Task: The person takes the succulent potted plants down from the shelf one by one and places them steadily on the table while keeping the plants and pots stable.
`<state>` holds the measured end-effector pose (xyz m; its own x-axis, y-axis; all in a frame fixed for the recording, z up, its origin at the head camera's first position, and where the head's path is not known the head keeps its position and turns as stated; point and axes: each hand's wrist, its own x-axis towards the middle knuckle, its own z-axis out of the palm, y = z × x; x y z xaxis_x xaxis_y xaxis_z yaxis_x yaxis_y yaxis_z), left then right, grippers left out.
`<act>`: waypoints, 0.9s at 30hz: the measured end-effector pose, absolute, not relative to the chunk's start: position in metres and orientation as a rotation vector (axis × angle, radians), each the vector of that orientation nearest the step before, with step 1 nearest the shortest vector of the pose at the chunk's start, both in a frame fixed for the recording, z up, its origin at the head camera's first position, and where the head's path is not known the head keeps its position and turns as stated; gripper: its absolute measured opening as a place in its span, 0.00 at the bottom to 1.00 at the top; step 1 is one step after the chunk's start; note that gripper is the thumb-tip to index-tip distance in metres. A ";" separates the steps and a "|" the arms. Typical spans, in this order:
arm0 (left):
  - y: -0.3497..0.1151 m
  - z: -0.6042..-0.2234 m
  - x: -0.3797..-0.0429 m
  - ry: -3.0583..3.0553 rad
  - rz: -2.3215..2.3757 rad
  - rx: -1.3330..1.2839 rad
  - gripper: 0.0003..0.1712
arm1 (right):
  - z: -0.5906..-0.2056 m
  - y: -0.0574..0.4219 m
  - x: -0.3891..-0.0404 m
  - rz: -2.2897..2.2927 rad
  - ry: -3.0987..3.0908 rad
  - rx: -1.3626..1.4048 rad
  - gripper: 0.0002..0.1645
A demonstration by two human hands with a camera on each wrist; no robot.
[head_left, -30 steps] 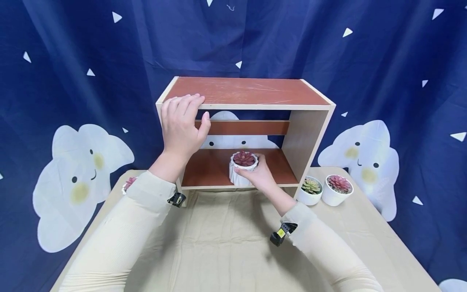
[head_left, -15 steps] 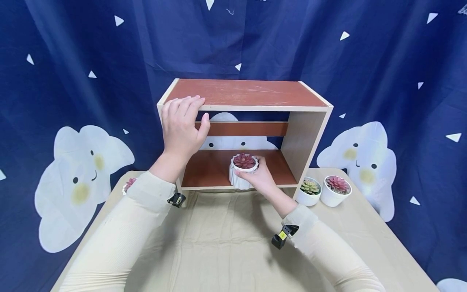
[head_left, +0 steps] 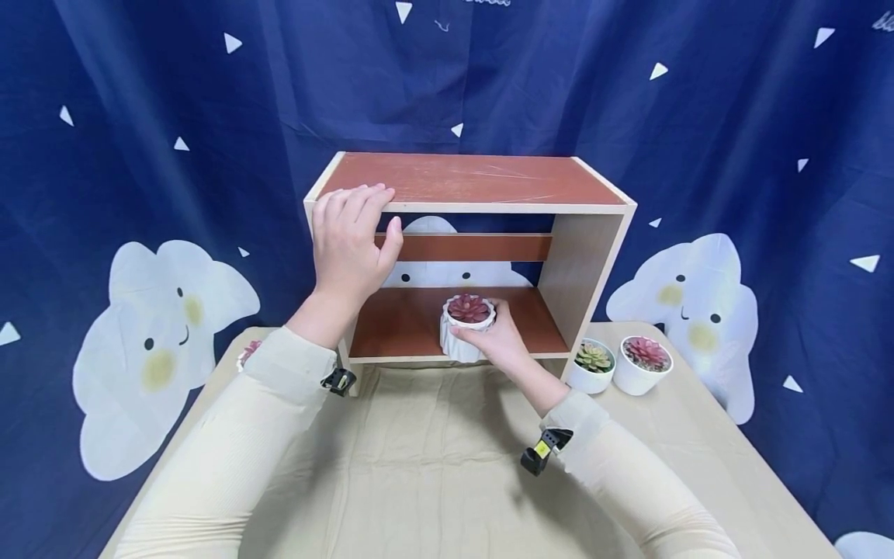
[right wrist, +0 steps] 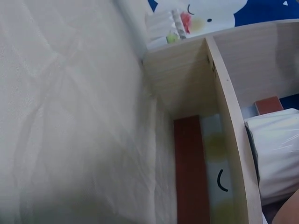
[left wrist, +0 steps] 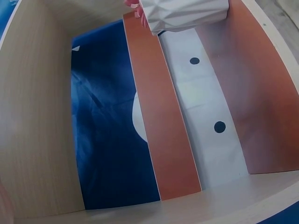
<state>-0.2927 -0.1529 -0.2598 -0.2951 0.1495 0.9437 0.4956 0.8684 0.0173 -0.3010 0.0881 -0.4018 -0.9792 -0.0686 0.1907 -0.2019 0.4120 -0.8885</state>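
A low wooden shelf unit (head_left: 475, 182) with a reddish-brown top stands on the cloth-covered table. My left hand (head_left: 352, 241) rests on its top front edge near the left corner, fingers extended and thumb spread. Inside, at the front of the lower board (head_left: 398, 322), is a white ridged flowerpot (head_left: 455, 345) with a dark red succulent (head_left: 468, 308). My right hand (head_left: 499, 338) grips that pot from the right, thumb across its front; its other fingers are mostly hidden behind. The pot's side also appears in the left wrist view (left wrist: 187, 14) and the right wrist view (right wrist: 280, 154).
Right of the shelf stand two white pots, one with a green succulent (head_left: 594, 357) and one with a pink succulent (head_left: 646, 357). Another pink succulent (head_left: 249, 349) is partly hidden behind my left sleeve. A dark blue curtain (head_left: 524, 78) with clouds hangs behind.
The head view has shifted slightly. Both hands stay where they were on the shelf edge and the pot, and the pot shows no clear movement on the board.
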 end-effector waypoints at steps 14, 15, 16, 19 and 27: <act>-0.154 -0.259 -0.291 -1.887 -0.366 -0.482 0.27 | -0.403 0.094 -0.295 1.637 -2.460 0.248 0.52; -0.154 -0.260 -0.291 -1.891 -0.369 -0.481 0.27 | -0.403 0.094 -0.295 1.638 -2.463 0.247 0.52; -0.154 -0.260 -0.291 -1.894 -0.367 -0.482 0.27 | -0.403 0.095 -0.294 1.638 -2.467 0.251 0.52; -0.155 -0.260 -0.290 -1.894 -0.361 -0.481 0.28 | -0.402 0.098 -0.291 1.629 -2.476 0.266 0.53; -0.155 -0.258 -0.289 -1.900 -0.384 -0.484 0.27 | -0.399 0.110 -0.283 1.586 -2.496 0.260 0.54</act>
<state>-0.2888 -0.1548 -0.2576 -0.3314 0.1509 0.9314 0.5008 0.8647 0.0381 -0.2832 0.1104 -0.3991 -0.9699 -0.0543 0.2372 -0.2378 0.4183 -0.8766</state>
